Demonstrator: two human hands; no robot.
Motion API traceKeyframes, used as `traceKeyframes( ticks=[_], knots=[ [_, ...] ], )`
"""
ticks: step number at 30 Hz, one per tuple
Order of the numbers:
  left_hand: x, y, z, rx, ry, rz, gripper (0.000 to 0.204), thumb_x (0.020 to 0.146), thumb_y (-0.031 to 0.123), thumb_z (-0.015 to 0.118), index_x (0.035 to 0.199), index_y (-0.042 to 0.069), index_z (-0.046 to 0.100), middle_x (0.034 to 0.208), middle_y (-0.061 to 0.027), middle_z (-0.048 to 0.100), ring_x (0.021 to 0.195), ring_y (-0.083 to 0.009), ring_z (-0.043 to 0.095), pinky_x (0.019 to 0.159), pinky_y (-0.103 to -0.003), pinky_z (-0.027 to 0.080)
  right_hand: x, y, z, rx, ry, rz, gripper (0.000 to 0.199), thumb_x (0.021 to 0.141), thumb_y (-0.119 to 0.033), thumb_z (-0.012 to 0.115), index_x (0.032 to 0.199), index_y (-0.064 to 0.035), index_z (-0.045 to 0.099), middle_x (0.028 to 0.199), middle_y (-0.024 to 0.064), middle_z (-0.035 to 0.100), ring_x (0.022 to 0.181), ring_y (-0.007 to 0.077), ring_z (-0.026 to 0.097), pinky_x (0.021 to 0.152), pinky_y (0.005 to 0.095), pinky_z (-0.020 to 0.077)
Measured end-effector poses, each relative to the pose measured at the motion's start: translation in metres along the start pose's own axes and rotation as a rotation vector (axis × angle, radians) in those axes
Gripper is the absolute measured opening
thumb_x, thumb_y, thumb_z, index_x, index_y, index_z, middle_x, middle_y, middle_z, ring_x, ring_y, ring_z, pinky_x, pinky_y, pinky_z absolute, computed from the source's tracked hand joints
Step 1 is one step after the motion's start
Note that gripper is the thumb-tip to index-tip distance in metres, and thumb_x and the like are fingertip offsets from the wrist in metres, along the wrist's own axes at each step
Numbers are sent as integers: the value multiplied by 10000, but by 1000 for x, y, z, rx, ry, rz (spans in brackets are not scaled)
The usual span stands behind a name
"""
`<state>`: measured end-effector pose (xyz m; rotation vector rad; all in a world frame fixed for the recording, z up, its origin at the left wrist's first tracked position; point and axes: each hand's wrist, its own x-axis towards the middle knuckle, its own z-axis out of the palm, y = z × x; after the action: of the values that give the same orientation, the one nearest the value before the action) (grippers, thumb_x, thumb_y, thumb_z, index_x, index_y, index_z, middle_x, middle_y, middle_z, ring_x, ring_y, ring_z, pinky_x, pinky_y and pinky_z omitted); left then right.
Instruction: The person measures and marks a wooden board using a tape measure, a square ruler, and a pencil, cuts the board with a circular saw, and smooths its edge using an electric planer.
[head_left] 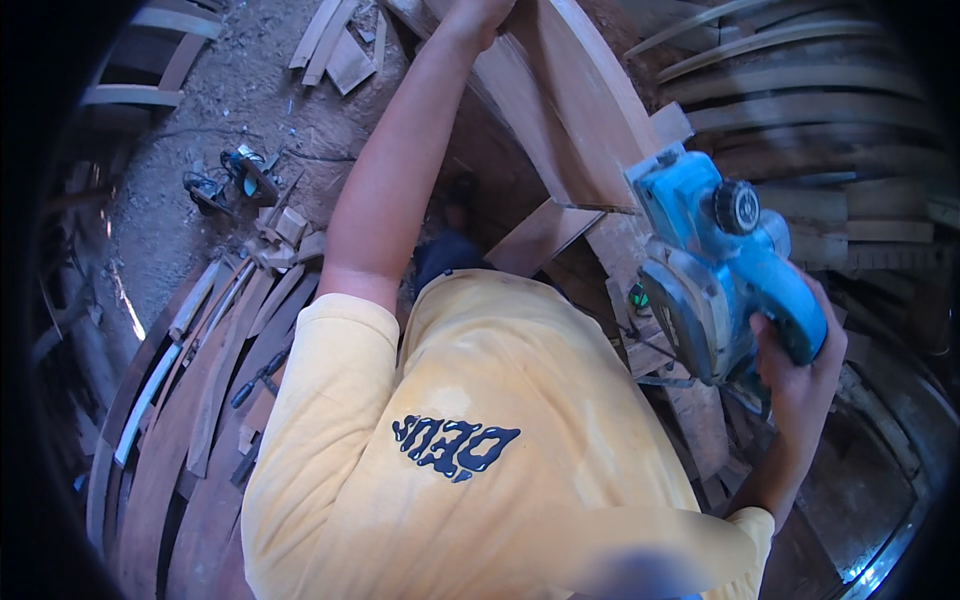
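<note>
My right hand (pixel 805 345) is closed round the rear handle of a blue electric planer (pixel 740 255) with a dark round front knob. The planer is tilted beside the near end of a long curved wooden board (pixel 580 110). At the top edge of the view my left hand (pixel 485 18) grips the side of that board, its arm stretched forward; part of this hand is cut off by the picture's edge. A smaller plank (pixel 535 238) lies beneath the board's near end.
Many curved wooden strips (pixel 215 400) are stacked at left, and more curved timbers (pixel 800 110) at right. Power tools (pixel 235 180) with a cord lie on the dirt floor (pixel 240 75) near wood offcuts (pixel 290 230). Loose slats (pixel 340 50) are at the upper left.
</note>
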<state>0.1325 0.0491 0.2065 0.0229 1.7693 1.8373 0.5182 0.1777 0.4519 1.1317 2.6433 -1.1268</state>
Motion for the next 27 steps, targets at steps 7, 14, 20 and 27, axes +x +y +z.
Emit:
traceKeyframes(
  ticks=[7, 14, 20, 27],
  knots=[
    [-7, 0, 4, -57, 54, 30, 590, 883, 563, 701, 1178, 52, 678, 1013, -81, 695, 898, -216, 662, 753, -392, 496, 15, -9, 6, 5, -37, -57, 420, 853, -17, 742, 1264, 17, 666, 1091, 84, 718, 1005, 140, 644, 942, 293, 493],
    [-3, 1, 4, -29, 29, 23, 644, 869, 591, 718, 1178, 27, 682, 995, -80, 689, 896, -216, 660, 758, -382, 505, 25, -18, 11, -15, -28, -66, 397, 859, -24, 736, 1250, 3, 672, 956, 30, 695, 804, 93, 618, 741, 239, 486],
    [6, -2, 8, -35, -3, 104, 713, 873, 583, 722, 1247, -22, 670, 1075, -128, 697, 959, -236, 666, 823, -361, 514, 30, -20, 15, 55, 19, -28, 415, 861, -31, 743, 1269, -12, 667, 770, -32, 625, 526, 17, 473, 471, 204, 325],
    [6, -1, 6, 1, 0, 93, 800, 876, 591, 716, 1320, -69, 625, 1192, -179, 681, 1096, -268, 644, 963, -355, 488, 40, -25, 17, 66, 1, 0, 426, 868, -55, 770, 1277, -7, 659, 769, -26, 629, 534, 28, 493, 476, 207, 341]
  ],
)
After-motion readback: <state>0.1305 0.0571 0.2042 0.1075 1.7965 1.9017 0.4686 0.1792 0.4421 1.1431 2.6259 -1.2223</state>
